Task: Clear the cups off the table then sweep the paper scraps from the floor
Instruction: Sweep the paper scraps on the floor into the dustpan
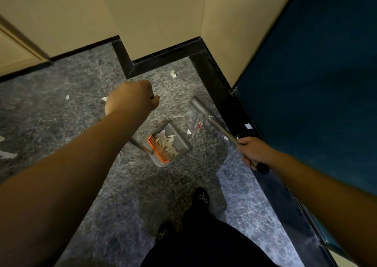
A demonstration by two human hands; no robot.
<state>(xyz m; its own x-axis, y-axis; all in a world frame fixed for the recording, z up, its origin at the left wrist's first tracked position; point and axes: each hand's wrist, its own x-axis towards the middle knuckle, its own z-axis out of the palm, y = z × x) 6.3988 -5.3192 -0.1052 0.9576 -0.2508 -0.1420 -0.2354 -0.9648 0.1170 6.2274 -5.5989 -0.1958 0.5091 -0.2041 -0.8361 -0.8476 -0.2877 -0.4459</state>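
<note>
Scraps (167, 146) fill dustpan (179, 142) (grey) — upright.

Broom shaft (212, 117) blurred, far end smeared out, head indistinguishable. Dustpan handle (140, 145) mostly hidden behind left forearm (85, 154). Tiny red-yellow speck (199, 125) too small to identify, perhaps a wrapper. Both arms cut off by frame edges.

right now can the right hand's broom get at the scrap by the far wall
Probably yes: the right hand grips the broom, and bare floor lies between it and the scrap; the dustpan sits nearer.
</note>
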